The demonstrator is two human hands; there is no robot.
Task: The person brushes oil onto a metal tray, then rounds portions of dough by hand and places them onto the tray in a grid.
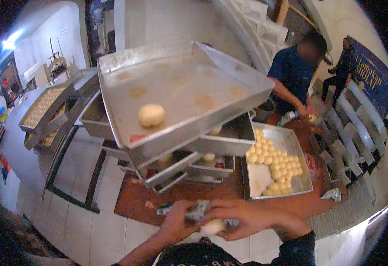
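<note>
A pale round dough ball (213, 227) sits between my two hands, close to my body at the table's near edge. My right hand (242, 215) curves over its top and right side with bent fingers. My left hand (179, 223) closes in on the ball's left side, its fingertips partly hidden. Just beyond my hands lies a green and white packet (196, 210), partly covered by them. A large metal tray (180, 84) tops the crooked stack ahead, with one dough ball (151, 115) in its near left part.
Right of the stack, a metal tray (301, 153) holds many dough balls on the brown table (229, 190). A person (291, 73) in dark blue works beyond it. Filled trays (47, 106) stand far left; more metal trays (358, 119) line the right. A crumpled packet (331, 194) lies near the right edge.
</note>
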